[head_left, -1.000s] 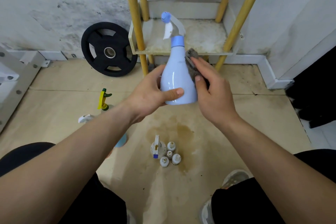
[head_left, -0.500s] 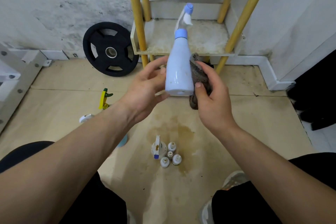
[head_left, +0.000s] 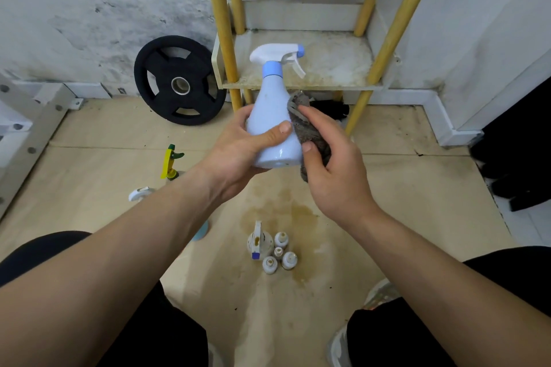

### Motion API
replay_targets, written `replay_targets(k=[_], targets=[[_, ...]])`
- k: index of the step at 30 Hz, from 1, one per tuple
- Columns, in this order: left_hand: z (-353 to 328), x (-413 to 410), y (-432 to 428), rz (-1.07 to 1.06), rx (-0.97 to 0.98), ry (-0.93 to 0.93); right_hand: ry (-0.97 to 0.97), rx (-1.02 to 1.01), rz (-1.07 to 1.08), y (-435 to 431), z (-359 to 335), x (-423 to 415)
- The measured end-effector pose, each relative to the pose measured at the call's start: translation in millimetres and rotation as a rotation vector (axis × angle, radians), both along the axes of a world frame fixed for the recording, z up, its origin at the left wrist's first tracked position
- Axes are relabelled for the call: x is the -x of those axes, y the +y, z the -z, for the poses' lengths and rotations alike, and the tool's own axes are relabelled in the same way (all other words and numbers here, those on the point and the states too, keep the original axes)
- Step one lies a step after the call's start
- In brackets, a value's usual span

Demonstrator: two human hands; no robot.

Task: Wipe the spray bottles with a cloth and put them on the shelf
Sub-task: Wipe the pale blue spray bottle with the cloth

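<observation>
Open room: bare tan floor (head_left: 417, 188) extends at 3 o'clock and 9 o'clock of the hands; a brown stain (head_left: 298, 217) lies at 6 o'clock of them.
Edges: the shelf (head_left: 298, 87) front lip runs at 12 o'clock of the view, behind the bottle's neck; yellow posts (head_left: 219, 24) bound its corners, one passing near the right hand at 2 o'clock.
Obstruction: a black weight plate (head_left: 179, 80) leans on the wall at 10 o'clock.
Task item: the spray bottle (head_left: 269, 116) is held upright in the air in front of the shelf lip, nozzle toward 3 o'clock.
Left hand (head_left: 238, 155): grips the bottle's lower body from 9 o'clock; thumb laid across the front, fingers curled behind it.
Right hand (head_left: 334, 170): at 3 o'clock of the bottle; thumb and curled fingers pinch the cloth (head_left: 310, 134) and press it on the bottle's right flank.
Cloth material: grey-brown, coarse, bunched.
Bottle material: glossy pale blue plastic, flared body, blue collar, white trigger head.
Shelf surface: pale board, mottled with stains.
Floor items: small white bottles (head_left: 277, 253) clustered at 6 o'clock; a yellow-green sprayer (head_left: 170, 161) at 9 o'clock, partly hidden by the left forearm.
</observation>
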State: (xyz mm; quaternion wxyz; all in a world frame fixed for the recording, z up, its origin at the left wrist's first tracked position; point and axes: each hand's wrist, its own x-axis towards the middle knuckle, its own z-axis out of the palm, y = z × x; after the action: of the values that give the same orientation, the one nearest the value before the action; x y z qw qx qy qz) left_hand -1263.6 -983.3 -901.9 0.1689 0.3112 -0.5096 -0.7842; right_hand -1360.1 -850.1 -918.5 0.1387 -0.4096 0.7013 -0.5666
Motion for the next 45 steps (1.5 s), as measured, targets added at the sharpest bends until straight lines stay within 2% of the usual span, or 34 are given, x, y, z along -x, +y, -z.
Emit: replay_targets(k=[5, 10, 15, 19, 22, 25, 28, 30, 32, 36, 39, 45], targets=[[5.4, -1.1, 0.2, 0.083, 0.109, 0.025, -0.050, -0.043, 0.068, -1.5, -1.7, 14.2], [4.1, -6.3, 5.0, 0.297, 0.376, -0.003, 0.008, -0.018, 0.067, -4.3, -10.2, 24.9], [-1.6, -6.0, 8.9, 0.306, 0.413, 0.047, 0.249, -0.017, -0.007, -6.5, -10.2, 30.1], [-7.8, -6.1, 4.8, 0.225, 0.376, 0.069, 0.551, -0.040, -0.107, -2.5, -4.1, 17.7], [-10.1, -6.3, 1.9, 0.220, 0.398, 0.060, 0.620, -0.030, -0.173, 0.6, 1.7, 11.2], [-9.4, -6.0, 4.6, 0.223, 0.409, 0.040, 0.569, -0.056, -0.154, 1.6, -1.2, 23.3], [-8.9, -5.0, 10.2, 0.234, 0.503, -0.003, 0.331, -0.053, -0.053, -1.2, -9.9, 31.5], [-6.9, -5.4, 10.1, 0.223, 0.491, -0.022, 0.231, -0.032, -0.018, -4.0, -12.0, 30.6], [-8.2, -6.7, 7.9, 0.212, 0.412, -0.029, 0.213, -0.012, 0.011, -5.3, -11.1, 26.5], [-17.9, -8.0, 7.4, 0.131, 0.038, 0.054, 0.110, 0.042, 0.074, -4.2, -7.2, 22.3], [-15.8, -9.0, 8.8, 0.107, -0.033, 0.064, 0.013, 0.049, 0.106, -3.6, -5.8, 22.2], [-10.1, -10.7, 7.2, 0.246, -0.179, 0.169, -0.113, 0.100, 0.064, -3.7, -4.3, 9.3]])
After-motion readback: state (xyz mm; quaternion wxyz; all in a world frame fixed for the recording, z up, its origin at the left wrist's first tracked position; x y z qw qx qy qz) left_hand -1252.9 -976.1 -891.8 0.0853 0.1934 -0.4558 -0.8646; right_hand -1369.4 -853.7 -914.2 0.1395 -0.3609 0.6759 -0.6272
